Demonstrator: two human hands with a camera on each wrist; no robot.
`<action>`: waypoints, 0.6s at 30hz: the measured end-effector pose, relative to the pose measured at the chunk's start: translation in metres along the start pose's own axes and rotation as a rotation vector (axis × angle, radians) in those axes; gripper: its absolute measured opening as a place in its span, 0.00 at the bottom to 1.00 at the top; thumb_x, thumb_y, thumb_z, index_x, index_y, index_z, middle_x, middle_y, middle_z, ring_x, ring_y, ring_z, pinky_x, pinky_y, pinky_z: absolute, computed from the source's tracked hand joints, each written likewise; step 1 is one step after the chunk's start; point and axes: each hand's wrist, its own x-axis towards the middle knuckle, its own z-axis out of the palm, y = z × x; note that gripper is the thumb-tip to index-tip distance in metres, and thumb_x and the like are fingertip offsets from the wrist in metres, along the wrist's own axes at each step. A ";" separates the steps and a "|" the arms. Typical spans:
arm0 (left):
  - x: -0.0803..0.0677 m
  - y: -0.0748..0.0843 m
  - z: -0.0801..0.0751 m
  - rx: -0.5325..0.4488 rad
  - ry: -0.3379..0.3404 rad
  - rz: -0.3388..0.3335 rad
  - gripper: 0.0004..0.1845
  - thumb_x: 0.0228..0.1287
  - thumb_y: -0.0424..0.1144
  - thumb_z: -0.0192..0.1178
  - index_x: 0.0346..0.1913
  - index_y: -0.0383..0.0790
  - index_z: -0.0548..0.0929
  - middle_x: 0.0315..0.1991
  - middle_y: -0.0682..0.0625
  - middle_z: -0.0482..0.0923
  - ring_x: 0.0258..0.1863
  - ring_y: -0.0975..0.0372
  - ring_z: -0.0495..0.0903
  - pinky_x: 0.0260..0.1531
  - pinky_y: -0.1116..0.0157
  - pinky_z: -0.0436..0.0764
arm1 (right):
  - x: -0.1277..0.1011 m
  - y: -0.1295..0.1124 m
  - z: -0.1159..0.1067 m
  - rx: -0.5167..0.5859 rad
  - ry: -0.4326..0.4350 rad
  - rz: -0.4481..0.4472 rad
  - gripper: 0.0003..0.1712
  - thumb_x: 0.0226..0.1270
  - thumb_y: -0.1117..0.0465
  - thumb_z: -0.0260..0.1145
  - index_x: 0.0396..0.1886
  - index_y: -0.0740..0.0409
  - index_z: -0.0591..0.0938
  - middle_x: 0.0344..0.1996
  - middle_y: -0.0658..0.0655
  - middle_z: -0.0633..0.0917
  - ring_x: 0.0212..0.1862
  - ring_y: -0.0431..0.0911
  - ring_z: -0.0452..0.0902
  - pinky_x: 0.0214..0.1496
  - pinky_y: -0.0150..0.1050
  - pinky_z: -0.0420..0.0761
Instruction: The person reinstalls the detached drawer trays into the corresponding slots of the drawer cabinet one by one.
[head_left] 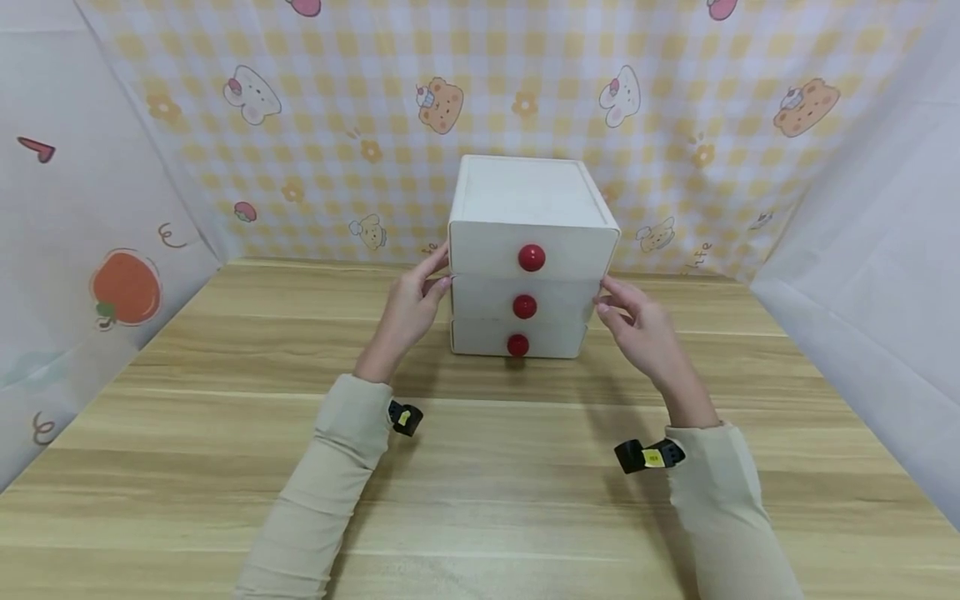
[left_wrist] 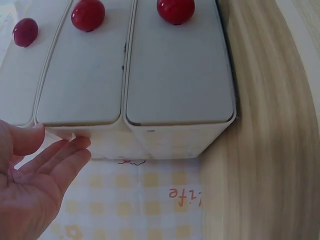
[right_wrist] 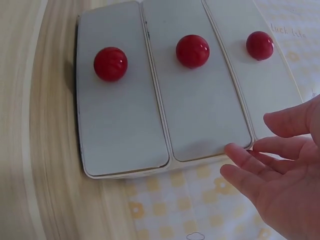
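Sleeves: beige, nearest the head camera, each with a small black and yellow band at the wrist.
Left hand (head_left: 411, 307): at the left side of the drawer box (head_left: 528, 212), level with the middle drawer (head_left: 480, 300); fingers (left_wrist: 67, 157) straight and relaxed, tips touching the box's left edge, gripping nothing.
Right hand (head_left: 637, 325): at the right side of the box, same height; fingers (right_wrist: 245, 157) loosely extended, tips at the edge of the middle drawer front, holding nothing.
Drawer box: white, three stacked drawers, each with a round red knob; stands upright on the wooden table (head_left: 225, 433), near the far edge, between the two hands.
Drawers: all three fronts look flush and closed.
Top knob (head_left: 531, 257): untouched.
Middle knob (head_left: 524, 307): untouched.
Bottom knob (head_left: 517, 345): untouched.
Backdrop (head_left: 360, 125): yellow checked cloth with cartoon bears and rabbits, behind the box.
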 end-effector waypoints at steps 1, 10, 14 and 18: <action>0.000 -0.001 0.001 -0.001 0.003 0.000 0.28 0.68 0.29 0.48 0.69 0.50 0.60 0.65 0.41 0.66 0.56 0.51 0.76 0.55 0.64 0.77 | 0.000 0.000 0.001 0.010 -0.003 0.002 0.29 0.71 0.64 0.51 0.69 0.64 0.59 0.68 0.63 0.62 0.64 0.58 0.66 0.66 0.52 0.67; 0.002 -0.006 0.006 -0.013 0.017 -0.014 0.28 0.70 0.29 0.45 0.70 0.52 0.60 0.67 0.44 0.65 0.59 0.52 0.73 0.56 0.64 0.76 | 0.002 0.004 0.007 0.054 -0.034 0.022 0.32 0.71 0.65 0.51 0.71 0.63 0.53 0.71 0.60 0.56 0.68 0.55 0.60 0.68 0.49 0.64; 0.002 -0.006 0.006 -0.013 0.026 -0.020 0.28 0.70 0.30 0.45 0.70 0.52 0.60 0.67 0.44 0.65 0.59 0.53 0.73 0.54 0.62 0.77 | 0.003 0.005 0.008 0.068 -0.033 0.016 0.32 0.71 0.66 0.51 0.71 0.63 0.53 0.72 0.60 0.55 0.68 0.54 0.60 0.68 0.48 0.64; 0.003 -0.006 0.006 -0.005 0.027 -0.016 0.28 0.70 0.30 0.45 0.70 0.52 0.59 0.66 0.45 0.65 0.58 0.52 0.74 0.53 0.59 0.77 | 0.003 0.005 0.007 0.068 -0.034 0.022 0.32 0.71 0.66 0.51 0.72 0.62 0.53 0.72 0.60 0.55 0.68 0.55 0.60 0.67 0.49 0.65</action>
